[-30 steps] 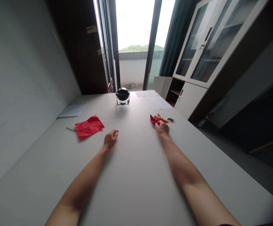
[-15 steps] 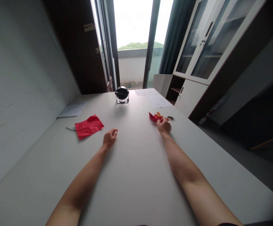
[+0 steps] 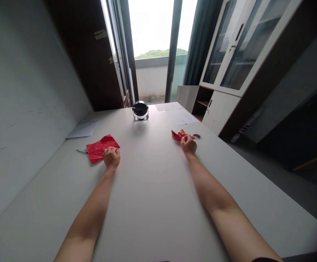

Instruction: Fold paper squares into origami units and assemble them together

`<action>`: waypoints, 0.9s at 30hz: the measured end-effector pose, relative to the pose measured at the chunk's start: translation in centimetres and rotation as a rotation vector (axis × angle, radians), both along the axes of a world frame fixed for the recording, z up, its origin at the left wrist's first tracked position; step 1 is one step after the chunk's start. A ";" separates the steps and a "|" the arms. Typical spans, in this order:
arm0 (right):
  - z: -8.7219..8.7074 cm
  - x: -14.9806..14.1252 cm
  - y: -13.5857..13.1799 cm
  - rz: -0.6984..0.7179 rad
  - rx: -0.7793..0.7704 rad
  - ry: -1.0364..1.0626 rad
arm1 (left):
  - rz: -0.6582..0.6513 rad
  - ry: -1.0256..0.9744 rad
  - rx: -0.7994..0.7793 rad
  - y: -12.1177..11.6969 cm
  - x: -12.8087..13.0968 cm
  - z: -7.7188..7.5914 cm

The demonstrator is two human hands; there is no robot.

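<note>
On the left of the table lies a creased sheet of red paper (image 3: 96,148), spread out with fold lines over it. My left hand (image 3: 111,156) is over its near right corner, fingers curled closed; whether they grip the paper is hidden. At the right, my right hand (image 3: 189,144) has its fingers closed at the near side of a red folded paper boat (image 3: 176,135). Orange folded paper (image 3: 182,131) shows just behind those fingers, partly covered by them. A roll of tape (image 3: 197,137) rests right beside this hand.
A round black and silver device (image 3: 140,110) on a stand is at the table's far end. White papers (image 3: 181,116) lie at the far right, more sheets (image 3: 83,128) by the left wall. A thin dark cord (image 3: 81,151) pokes out beside the red sheet.
My left hand has moved left, from the bare table onto the near right corner of the red sheet. My right hand stays at the paper boat. The view has shifted slightly.
</note>
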State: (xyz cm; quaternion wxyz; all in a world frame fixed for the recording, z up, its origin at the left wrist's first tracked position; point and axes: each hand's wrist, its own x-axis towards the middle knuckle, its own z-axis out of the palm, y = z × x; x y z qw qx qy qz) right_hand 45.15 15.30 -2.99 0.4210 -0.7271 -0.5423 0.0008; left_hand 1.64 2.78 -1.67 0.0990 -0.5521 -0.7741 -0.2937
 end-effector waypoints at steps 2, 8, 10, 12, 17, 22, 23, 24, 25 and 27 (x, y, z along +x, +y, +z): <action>0.1 0.0 0.0 0.006 0.002 0.005 | -0.007 0.051 -0.035 -0.1 0.1 -0.4; 0.2 -0.2 -0.2 0.063 -0.001 0.038 | 0.001 0.098 -0.128 0.1 0.1 -1.5; 0.1 -0.3 -0.2 0.085 -0.007 0.047 | 0.020 0.077 -0.173 0.2 -0.1 -1.6; 0.0 -0.3 -0.2 0.105 -0.009 0.053 | 0.022 0.051 -0.219 0.3 -0.2 -1.6; -0.3 -0.4 -0.1 0.132 0.001 0.053 | -0.030 0.025 -0.252 0.5 -0.3 -1.8; 0.0 -0.7 -0.3 0.155 -0.010 0.044 | -0.092 0.013 -0.197 0.5 -0.2 -2.1; 0.1 -0.7 -0.4 0.160 -0.012 0.044 | -0.096 0.012 -0.188 0.4 -0.2 -2.0; 0.2 -0.8 -0.4 0.165 -0.015 0.043 | -0.098 0.012 -0.180 0.4 -0.1 -1.9; 0.3 -0.8 -0.5 0.169 -0.018 0.042 | -0.100 0.012 -0.172 0.4 0.0 -1.8; 0.4 -0.9 -0.5 0.178 -0.025 0.044 | -0.116 0.017 -0.158 0.3 0.4 -1.5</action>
